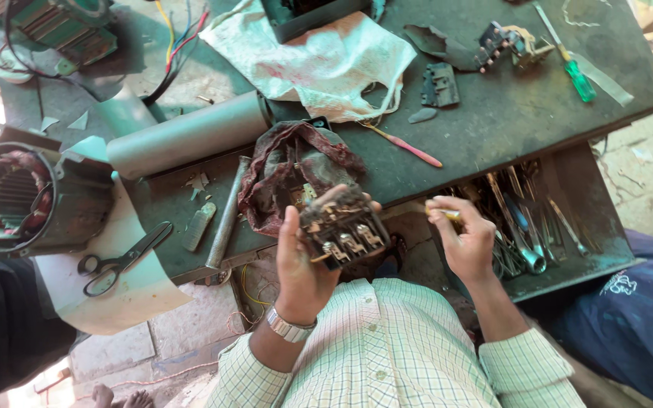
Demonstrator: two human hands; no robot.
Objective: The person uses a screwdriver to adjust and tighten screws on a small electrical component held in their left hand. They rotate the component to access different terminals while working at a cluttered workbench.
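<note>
Left hand (302, 261) is gripping a dark terminal block (341, 227) up near the chest, fingers partly hiding it. Right hand (466, 242) is pinching something small and yellowish (451, 214), mostly hidden, just above the open tool drawer (568, 227).

The switch block (341, 227) is dark matt plastic with shiny metal terminals; the rag (289, 162) is grimy cloth.

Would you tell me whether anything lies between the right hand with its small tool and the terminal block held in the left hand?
Nothing visible does. The right hand hangs beside the terminal block, which the left hand holds, with only open air between them.
</note>
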